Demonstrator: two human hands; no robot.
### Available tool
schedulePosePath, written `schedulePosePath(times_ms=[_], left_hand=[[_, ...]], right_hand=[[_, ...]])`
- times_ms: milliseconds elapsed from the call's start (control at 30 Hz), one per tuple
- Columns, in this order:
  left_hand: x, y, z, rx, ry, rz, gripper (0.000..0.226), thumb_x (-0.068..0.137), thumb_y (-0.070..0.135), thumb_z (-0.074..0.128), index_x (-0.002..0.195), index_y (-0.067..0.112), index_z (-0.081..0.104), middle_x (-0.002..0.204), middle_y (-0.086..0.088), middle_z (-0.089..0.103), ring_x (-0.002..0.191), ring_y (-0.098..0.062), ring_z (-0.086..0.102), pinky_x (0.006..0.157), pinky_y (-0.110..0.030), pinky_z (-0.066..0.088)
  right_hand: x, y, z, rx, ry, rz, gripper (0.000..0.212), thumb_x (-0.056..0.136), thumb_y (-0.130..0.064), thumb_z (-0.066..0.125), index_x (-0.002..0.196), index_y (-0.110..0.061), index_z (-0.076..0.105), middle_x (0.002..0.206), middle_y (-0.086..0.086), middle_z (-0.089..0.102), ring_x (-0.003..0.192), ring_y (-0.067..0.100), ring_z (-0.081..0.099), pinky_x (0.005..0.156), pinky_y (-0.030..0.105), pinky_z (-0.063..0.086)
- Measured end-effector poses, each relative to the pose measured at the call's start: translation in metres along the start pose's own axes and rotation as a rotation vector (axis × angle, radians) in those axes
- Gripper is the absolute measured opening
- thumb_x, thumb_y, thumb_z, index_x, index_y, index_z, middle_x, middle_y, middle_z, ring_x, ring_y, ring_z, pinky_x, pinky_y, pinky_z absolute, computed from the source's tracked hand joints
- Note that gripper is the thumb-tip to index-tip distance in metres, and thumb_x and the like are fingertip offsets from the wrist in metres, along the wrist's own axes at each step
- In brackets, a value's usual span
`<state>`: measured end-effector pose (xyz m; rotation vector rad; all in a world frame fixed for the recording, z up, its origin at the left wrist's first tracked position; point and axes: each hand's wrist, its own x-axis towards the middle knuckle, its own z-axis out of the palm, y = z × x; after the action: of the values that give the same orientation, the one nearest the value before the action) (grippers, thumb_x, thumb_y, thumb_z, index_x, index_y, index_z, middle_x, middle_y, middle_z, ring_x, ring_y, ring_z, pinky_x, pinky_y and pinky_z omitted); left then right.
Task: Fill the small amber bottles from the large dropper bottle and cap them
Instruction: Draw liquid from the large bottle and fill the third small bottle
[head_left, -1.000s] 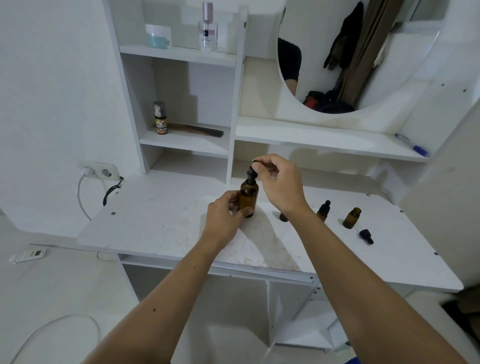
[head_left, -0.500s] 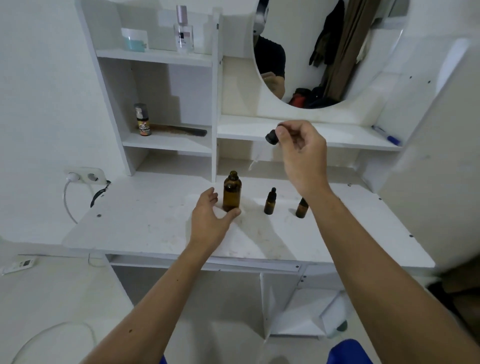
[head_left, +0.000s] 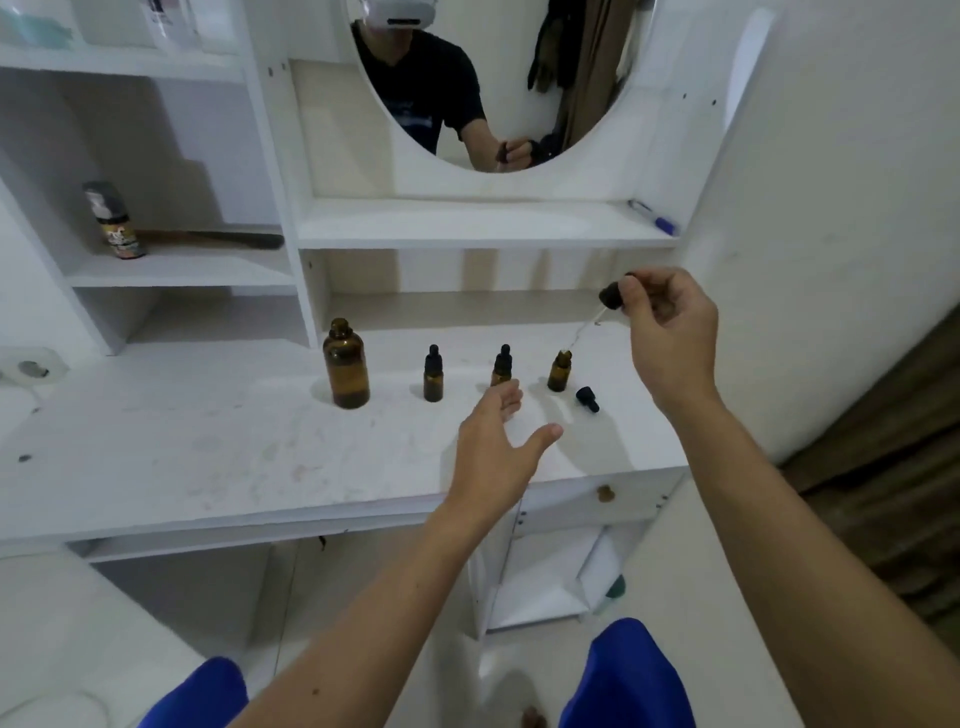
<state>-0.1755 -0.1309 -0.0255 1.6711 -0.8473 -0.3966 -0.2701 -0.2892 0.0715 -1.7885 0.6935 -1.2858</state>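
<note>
The large amber bottle (head_left: 346, 365) stands uncapped on the white desk (head_left: 208, 447). To its right stand three small amber bottles: two capped ones (head_left: 433, 374) (head_left: 502, 365) and an uncapped one (head_left: 559, 371). A small black cap (head_left: 587, 399) lies beside the uncapped bottle. My right hand (head_left: 670, 332) pinches the large bottle's black dropper (head_left: 610, 296), its glass tube slanting down with the tip just above the uncapped small bottle's mouth. My left hand (head_left: 498, 441) hovers open over the desk in front of the small bottles, holding nothing.
A round mirror (head_left: 493, 78) hangs above a shelf with a blue pen (head_left: 652, 216). The left cubby holds a spray can (head_left: 115, 221) and a dark comb (head_left: 218, 240). A wall socket (head_left: 31, 366) sits at far left. A white wall panel bounds the desk at right.
My right hand carried the dropper from above the large bottle rightward and down to the uncapped small bottle. My left hand let go of the large bottle and moved right.
</note>
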Motion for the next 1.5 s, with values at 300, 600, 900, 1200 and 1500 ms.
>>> schedulePosePath(times_ms=[300, 600, 900, 1200, 1500], left_hand=[[0.06, 0.004, 0.048, 0.081, -0.056, 0.001, 0.071, 0.099, 0.029, 0.069, 0.159, 0.014, 0.033, 0.162, -0.003, 0.041, 0.149, -0.019, 0.038, 0.122, -0.042, 0.035], [0.08, -0.001, 0.059, 0.089, 0.056, 0.055, 0.039, 0.099, 0.015, 0.069, 0.137, 0.01, 0.062, 0.122, 0.0, 0.074, 0.116, -0.013, 0.068, 0.108, -0.034, 0.052], [0.079, -0.004, 0.059, 0.063, 0.068, 0.089, 0.023, 0.102, 0.013, 0.063, 0.123, 0.013, 0.07, 0.097, 0.005, 0.077, 0.097, -0.005, 0.07, 0.092, -0.019, 0.053], [0.079, -0.004, 0.058, 0.05, 0.077, 0.077, 0.022, 0.101, 0.012, 0.064, 0.123, 0.013, 0.07, 0.102, 0.006, 0.077, 0.097, -0.002, 0.071, 0.097, -0.027, 0.056], [0.073, 0.001, 0.054, 0.116, 0.068, 0.049, 0.033, 0.099, 0.019, 0.069, 0.126, 0.0, 0.062, 0.109, -0.013, 0.071, 0.098, -0.022, 0.063, 0.096, -0.031, 0.048]], right_hand=[[0.014, 0.031, -0.004, 0.006, 0.01, 0.0, 0.003, 0.101, -0.029, 0.067, 0.103, -0.031, 0.068, 0.102, 0.002, 0.08, 0.101, 0.022, 0.077, 0.1, 0.05, 0.06], [0.017, 0.039, 0.005, -0.004, -0.07, -0.01, 0.004, 0.104, -0.018, 0.065, 0.105, -0.021, 0.067, 0.094, -0.004, 0.08, 0.093, 0.01, 0.078, 0.095, 0.029, 0.059], [0.015, 0.045, 0.019, -0.124, -0.144, -0.065, 0.006, 0.101, -0.013, 0.067, 0.102, -0.012, 0.073, 0.087, -0.004, 0.08, 0.083, 0.004, 0.076, 0.082, 0.013, 0.054], [0.014, 0.047, 0.021, -0.209, -0.115, -0.137, 0.007, 0.1, -0.011, 0.067, 0.095, -0.009, 0.072, 0.082, -0.004, 0.079, 0.079, 0.002, 0.075, 0.079, 0.011, 0.053], [0.011, 0.034, 0.018, -0.168, -0.082, -0.1, 0.006, 0.106, -0.018, 0.062, 0.108, -0.021, 0.067, 0.092, -0.008, 0.078, 0.089, 0.0, 0.074, 0.085, 0.013, 0.054]])
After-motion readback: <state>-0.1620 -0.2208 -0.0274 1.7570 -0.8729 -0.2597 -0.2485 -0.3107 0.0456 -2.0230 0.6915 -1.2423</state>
